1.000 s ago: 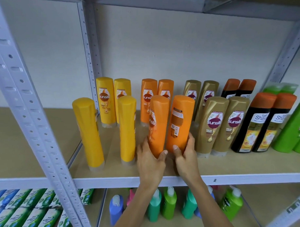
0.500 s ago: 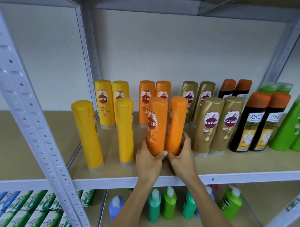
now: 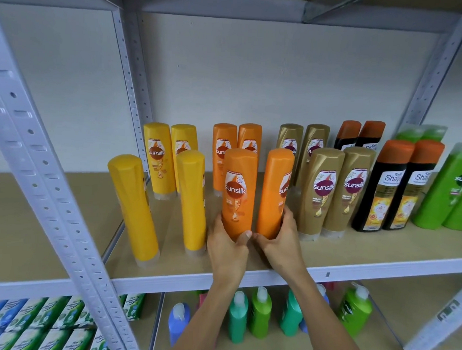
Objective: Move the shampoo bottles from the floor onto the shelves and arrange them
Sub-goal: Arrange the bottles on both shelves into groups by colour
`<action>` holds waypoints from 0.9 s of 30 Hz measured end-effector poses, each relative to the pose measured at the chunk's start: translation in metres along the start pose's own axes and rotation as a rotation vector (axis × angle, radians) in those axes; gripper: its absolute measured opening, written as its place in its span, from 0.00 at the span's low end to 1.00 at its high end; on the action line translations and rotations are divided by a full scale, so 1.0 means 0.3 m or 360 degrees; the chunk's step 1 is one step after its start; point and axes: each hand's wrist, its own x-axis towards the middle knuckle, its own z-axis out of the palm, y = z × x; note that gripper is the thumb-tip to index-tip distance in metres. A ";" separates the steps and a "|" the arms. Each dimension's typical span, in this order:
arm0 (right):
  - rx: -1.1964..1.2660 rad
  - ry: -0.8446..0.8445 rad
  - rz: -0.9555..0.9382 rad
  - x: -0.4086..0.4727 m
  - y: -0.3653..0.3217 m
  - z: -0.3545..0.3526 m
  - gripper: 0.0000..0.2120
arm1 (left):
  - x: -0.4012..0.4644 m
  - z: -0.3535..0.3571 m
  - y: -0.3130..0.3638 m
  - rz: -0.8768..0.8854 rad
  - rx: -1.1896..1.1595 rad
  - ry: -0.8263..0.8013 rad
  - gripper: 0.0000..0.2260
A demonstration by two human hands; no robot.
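Two orange bottles stand near the shelf's front edge: left hand grips the label-forward one, right hand the turned one.

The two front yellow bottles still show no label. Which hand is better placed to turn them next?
Probably the left hand: it grips the orange bottle right beside the nearer yellow bottle. The right hand would have to cross over.

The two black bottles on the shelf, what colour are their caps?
Orange caps on the black bottles, clearest in the head view.
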 end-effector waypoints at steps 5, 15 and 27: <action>0.0049 0.0003 -0.0015 -0.008 0.003 -0.004 0.41 | -0.010 -0.003 -0.003 0.0080 0.0039 -0.0044 0.31; -0.0102 0.0183 0.0038 -0.013 -0.006 0.011 0.42 | -0.009 0.002 -0.013 0.0098 0.0083 0.0042 0.28; -0.0266 0.0292 0.0038 -0.012 -0.001 0.037 0.42 | -0.006 0.008 -0.017 0.0121 0.0124 0.0086 0.29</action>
